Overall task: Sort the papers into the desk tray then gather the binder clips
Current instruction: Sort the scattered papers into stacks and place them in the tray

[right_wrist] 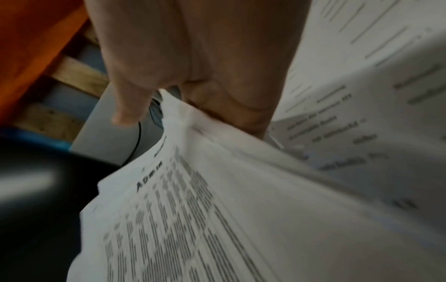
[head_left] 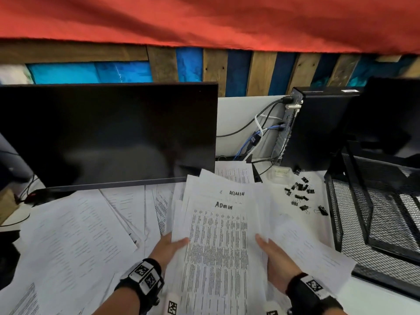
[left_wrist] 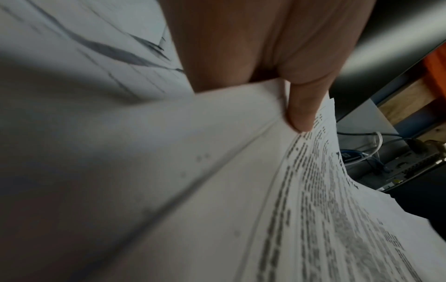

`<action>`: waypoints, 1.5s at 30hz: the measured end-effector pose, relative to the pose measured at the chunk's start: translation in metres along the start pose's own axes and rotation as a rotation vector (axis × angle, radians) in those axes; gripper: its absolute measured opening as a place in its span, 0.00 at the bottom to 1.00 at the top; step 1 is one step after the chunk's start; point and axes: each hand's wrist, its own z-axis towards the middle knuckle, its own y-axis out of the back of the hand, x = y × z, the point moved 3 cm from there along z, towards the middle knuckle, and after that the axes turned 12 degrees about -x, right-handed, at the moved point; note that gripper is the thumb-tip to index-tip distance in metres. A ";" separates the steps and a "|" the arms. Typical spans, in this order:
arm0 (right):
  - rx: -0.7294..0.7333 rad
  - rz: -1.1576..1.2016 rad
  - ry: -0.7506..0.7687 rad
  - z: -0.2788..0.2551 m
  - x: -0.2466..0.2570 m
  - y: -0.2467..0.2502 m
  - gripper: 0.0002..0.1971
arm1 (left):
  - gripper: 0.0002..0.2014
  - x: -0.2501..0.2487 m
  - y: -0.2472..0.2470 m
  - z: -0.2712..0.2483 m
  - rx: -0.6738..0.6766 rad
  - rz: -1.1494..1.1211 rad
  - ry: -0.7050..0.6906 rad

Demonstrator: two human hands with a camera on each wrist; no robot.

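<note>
I see the big dark monitor (head_left: 106,135) close behind my stack of papers (head_left: 218,246). The wire desk tray (head_left: 372,214) sits right, its rim near the stack. My left hand (head_left: 169,250) and right hand (head_left: 276,261) pinch the stack's side edges. Only the head view shows the binder clips (head_left: 301,194) beside the tray.

A white worktop (head_left: 375,298) ran back to a white partition panel (head_left: 241,114). Behind it stood a wall of upright wooden planks (head_left: 261,73), some bare brown, some painted blue. A red cloth (head_left: 204,21) hung across the top. A dark flat monitor (head_left: 109,135) and a black computer case (head_left: 318,128) with trailing cables (head_left: 252,142) stood at the back.
</note>
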 end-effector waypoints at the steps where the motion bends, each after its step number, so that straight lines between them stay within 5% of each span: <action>1: -0.004 -0.038 0.005 0.000 -0.005 -0.004 0.15 | 0.25 0.002 -0.003 0.001 -0.004 -0.005 0.003; 3: -0.088 -0.152 0.026 0.006 -0.018 -0.008 0.28 | 0.25 0.003 -0.006 0.000 0.005 -0.026 0.003; 7: -0.256 -0.196 0.101 0.007 -0.021 -0.004 0.22 | 0.40 0.004 -0.001 -0.004 0.018 -0.070 -0.038; 10: -0.196 -0.156 0.174 -0.007 -0.006 0.000 0.24 | 0.49 0.000 0.003 -0.010 0.048 -0.164 -0.064; 17: -0.037 -0.137 0.369 -0.035 0.048 -0.014 0.36 | 0.52 -0.058 0.010 -0.036 0.153 -0.281 -0.194; 20: -0.014 -0.037 0.474 -0.044 0.079 -0.032 0.22 | 0.47 -0.100 0.020 -0.045 0.101 -0.314 -0.363; 24: 0.045 0.006 0.608 -0.051 0.106 -0.052 0.32 | 0.43 -0.145 0.032 -0.058 0.033 -0.296 -0.583; 27: 0.010 -0.043 0.640 -0.050 0.110 -0.058 0.17 | 0.43 -0.150 0.034 -0.060 0.006 -0.252 -0.669; 33: -0.071 -0.111 0.628 -0.040 0.092 -0.054 0.13 | 0.40 -0.120 0.036 -0.046 -0.055 -0.266 -0.630; 36: -0.061 -0.080 0.609 -0.033 0.081 -0.053 0.18 | 0.37 -0.105 0.027 -0.043 -0.089 -0.172 -0.596; 41: -0.129 -0.027 0.657 -0.034 0.081 -0.064 0.10 | 0.08 -0.114 0.009 -0.051 -0.157 -0.212 -0.565; 45: -0.162 0.059 0.729 -0.044 0.104 -0.070 0.10 | 0.08 -0.142 0.013 -0.060 -0.195 -0.318 -0.654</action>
